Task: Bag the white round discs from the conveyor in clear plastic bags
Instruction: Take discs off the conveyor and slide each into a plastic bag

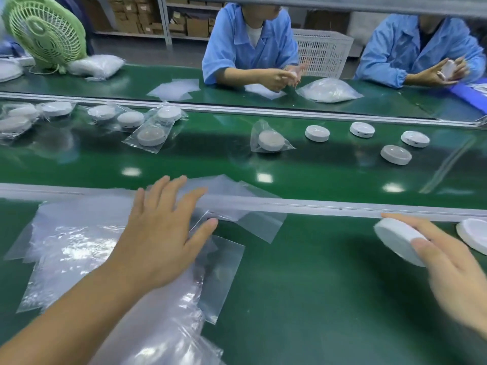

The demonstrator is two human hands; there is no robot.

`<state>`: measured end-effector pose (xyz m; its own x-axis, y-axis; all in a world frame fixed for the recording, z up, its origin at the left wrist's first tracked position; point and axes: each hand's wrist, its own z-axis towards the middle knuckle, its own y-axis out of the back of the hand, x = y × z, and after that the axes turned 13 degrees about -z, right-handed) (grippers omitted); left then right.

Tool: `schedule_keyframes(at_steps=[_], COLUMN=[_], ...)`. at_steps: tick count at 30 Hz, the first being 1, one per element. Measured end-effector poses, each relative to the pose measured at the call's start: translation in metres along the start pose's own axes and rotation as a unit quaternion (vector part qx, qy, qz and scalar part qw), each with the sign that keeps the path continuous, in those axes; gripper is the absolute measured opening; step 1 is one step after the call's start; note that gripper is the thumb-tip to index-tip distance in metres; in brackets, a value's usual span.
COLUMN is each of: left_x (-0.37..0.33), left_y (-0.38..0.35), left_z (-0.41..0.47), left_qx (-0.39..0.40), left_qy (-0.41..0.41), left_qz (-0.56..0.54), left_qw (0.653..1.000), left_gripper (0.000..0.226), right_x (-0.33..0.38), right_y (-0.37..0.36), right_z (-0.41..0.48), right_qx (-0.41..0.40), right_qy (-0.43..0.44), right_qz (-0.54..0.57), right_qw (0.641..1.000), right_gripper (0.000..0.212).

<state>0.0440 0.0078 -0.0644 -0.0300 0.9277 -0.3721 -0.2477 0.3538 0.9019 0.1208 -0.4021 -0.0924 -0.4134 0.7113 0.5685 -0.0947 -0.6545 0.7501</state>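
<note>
My left hand [160, 233] lies flat with fingers spread on a pile of clear plastic bags [71, 246] on the near green table. My right hand [453, 264] holds a white round disc [395, 238] tilted above the table at the right, thumb and fingers around its edge. A second white disc [474, 233] lies at the far right edge. On the green conveyor [210, 159] beyond the rail lie several bare discs [317, 133] at the right, one bagged disc [271, 140] in the middle, and several bagged discs [151, 136] at the left.
A grey rail [316, 206] divides my table from the conveyor. Two people in blue coats [250, 40] sit across, handling discs and bags. A green fan [44, 32] stands at the far left, a white crate [324, 51] behind the workers.
</note>
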Motion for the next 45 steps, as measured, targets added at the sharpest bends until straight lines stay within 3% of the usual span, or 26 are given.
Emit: schedule_keyframes(at_steps=[1,2,5,6,11,15,18,20,22,24,27,29,31,33,35,38,42,45], left_x=[-0.004,-0.010,-0.021,-0.020,-0.019,-0.028,-0.038,-0.051,-0.065,-0.074,-0.070,-0.066,-0.063,-0.059,-0.056,-0.058,-0.058,-0.056], left_y=[-0.003,-0.010,-0.029,-0.031,-0.010,0.008,0.017,0.010,-0.007,-0.026,-0.043,-0.046,-0.045,-0.044,-0.044,-0.041,-0.042,-0.042], left_z=[0.016,0.032,0.060,0.062,0.039,0.020,0.016,0.016,0.017,0.015,0.014,0.016,0.016,0.013,0.010,0.011,0.016,0.015], left_qx=[0.027,0.065,0.217,0.231,0.200,0.226,0.159,0.129,0.141,0.159,0.159,0.155,0.143,0.130,0.114,0.073,0.112,0.087], left_qy=[-0.009,-0.014,-0.016,-0.021,-0.086,-0.054,-0.081,-0.144,-0.180,-0.161,-0.095,-0.065,-0.059,-0.063,-0.062,-0.054,-0.061,-0.073], left_qz=[0.002,0.018,0.071,0.066,0.078,0.101,0.166,0.101,-0.018,-0.053,-0.078,-0.130,-0.161,-0.185,-0.221,-0.276,-0.194,-0.176], left_qw=[1.000,0.998,0.973,0.970,0.973,0.967,0.970,0.976,0.973,0.973,0.980,0.977,0.975,0.972,0.967,0.957,0.973,0.978], left_gripper=[0.072,0.073,0.071,0.068,0.069,0.081,0.065,0.052,0.041,0.036,0.035,0.032,0.028,0.025,0.022,0.019,0.024,0.020], right_x=[0.017,0.032,0.066,0.070,0.079,0.090,0.092,0.090,0.086,0.080,0.075,0.075,0.076,0.076,0.075,0.074,0.074,0.069], right_y=[0.006,0.001,-0.031,-0.039,-0.059,-0.069,-0.080,-0.081,-0.076,-0.068,-0.059,-0.061,-0.064,-0.067,-0.068,-0.069,-0.072,-0.072], right_z=[0.001,0.010,0.019,0.022,0.023,0.027,0.026,0.030,0.036,0.040,0.041,0.041,0.039,0.033,0.028,0.027,0.028,0.029], right_qx=[-0.003,0.000,0.071,0.086,0.111,0.145,0.137,0.094,0.058,0.035,0.045,0.065,0.070,0.033,-0.026,-0.088,-0.119,-0.126], right_qy=[0.025,-0.002,0.007,-0.001,-0.007,0.018,0.032,-0.028,-0.118,-0.165,-0.195,-0.206,-0.184,-0.085,0.057,0.156,0.184,0.244], right_qz=[0.032,0.004,0.063,0.076,0.103,0.069,0.054,0.137,0.293,0.410,0.490,0.484,0.414,0.273,0.144,0.100,0.077,0.010], right_qw=[0.999,1.000,0.995,0.993,0.988,0.987,0.989,0.986,0.947,0.896,0.848,0.848,0.889,0.958,0.988,0.979,0.973,0.962], right_gripper=[0.042,0.042,0.044,0.045,0.043,0.042,0.049,0.053,0.051,0.047,0.046,0.041,0.040,0.043,0.046,0.040,0.034,0.031])
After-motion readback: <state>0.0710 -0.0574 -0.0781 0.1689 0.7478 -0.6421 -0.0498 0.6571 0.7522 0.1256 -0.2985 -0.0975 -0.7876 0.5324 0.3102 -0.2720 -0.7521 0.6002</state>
